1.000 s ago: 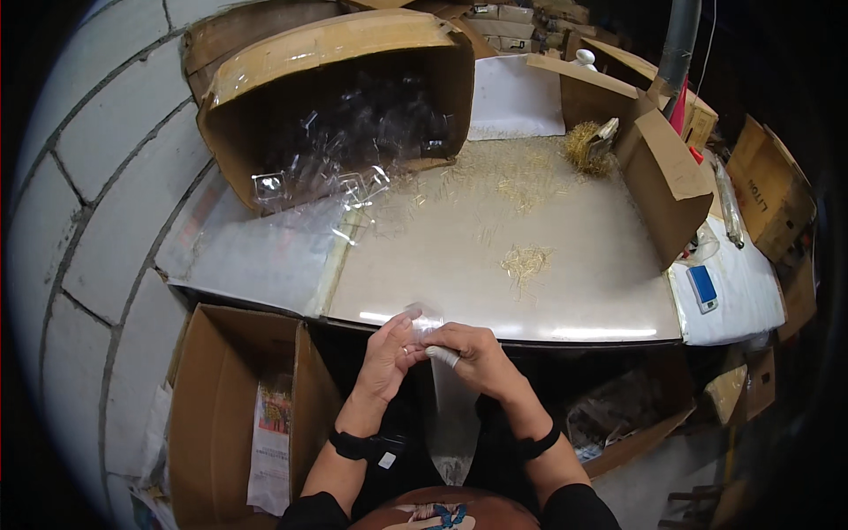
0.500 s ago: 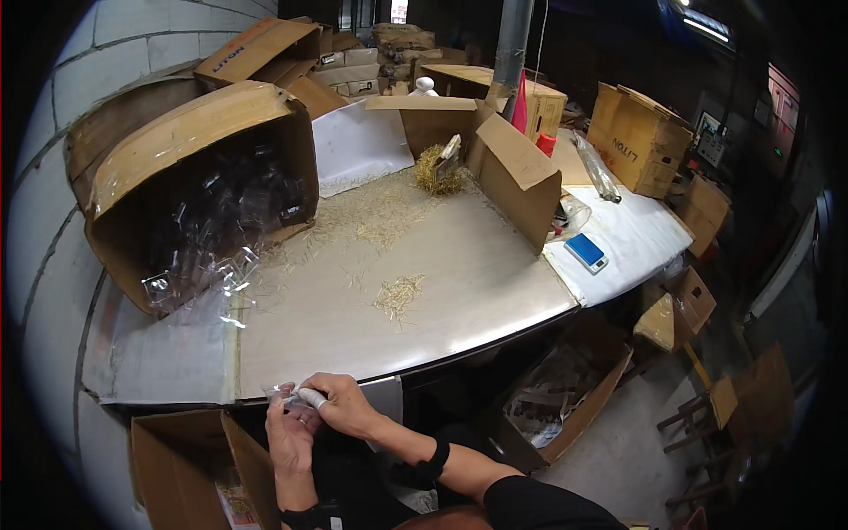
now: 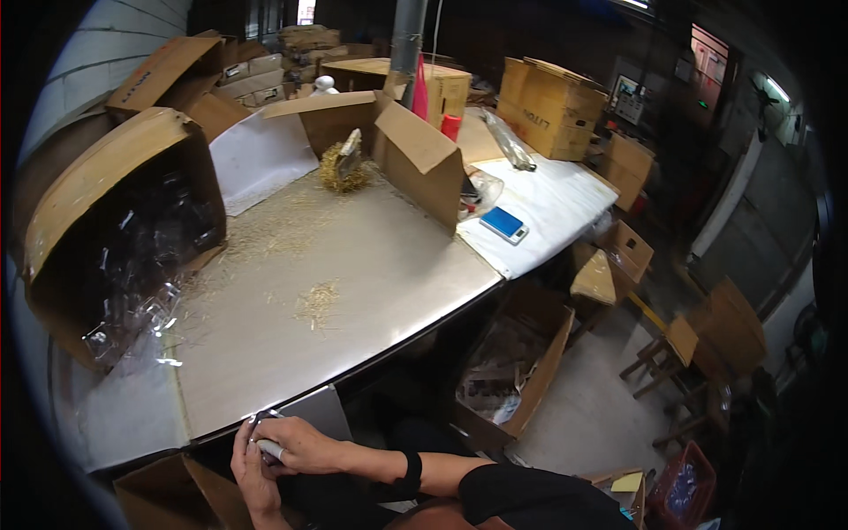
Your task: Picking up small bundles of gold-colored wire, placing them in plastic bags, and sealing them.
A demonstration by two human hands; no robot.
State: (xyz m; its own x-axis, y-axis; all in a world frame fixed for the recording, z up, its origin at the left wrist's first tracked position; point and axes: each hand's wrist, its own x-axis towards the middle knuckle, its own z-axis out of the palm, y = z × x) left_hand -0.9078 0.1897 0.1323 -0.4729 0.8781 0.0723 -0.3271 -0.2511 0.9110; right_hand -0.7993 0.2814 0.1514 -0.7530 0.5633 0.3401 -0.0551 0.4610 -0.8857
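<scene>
At the table's near edge, my two hands are together, low and left of centre. My left hand (image 3: 251, 470) is closed round a small clear plastic box (image 3: 263, 414), of which only the top end shows. My right hand (image 3: 305, 447) is closed over the same box from the right; a white wrap covers its thumb. Fingers hide most of the box. Beyond them, a small pile of thin gold-coloured pins (image 3: 318, 303) lies on the tabletop (image 3: 389, 283). A large cardboard box (image 3: 132, 150) on its side holds many clear plastic boxes (image 3: 150, 238).
More gold pins cling in a clump (image 3: 344, 174) at the back, beside an upright cardboard flap (image 3: 420, 168). A blue and white pocket scale (image 3: 503, 224) rests on the white side table. Below stand an open carton (image 3: 521, 371) and wooden stools (image 3: 671, 344).
My view has turned to the right, so the table sits further left. My right hand has closed in over the plastic box and against my left hand, hiding more of it.
</scene>
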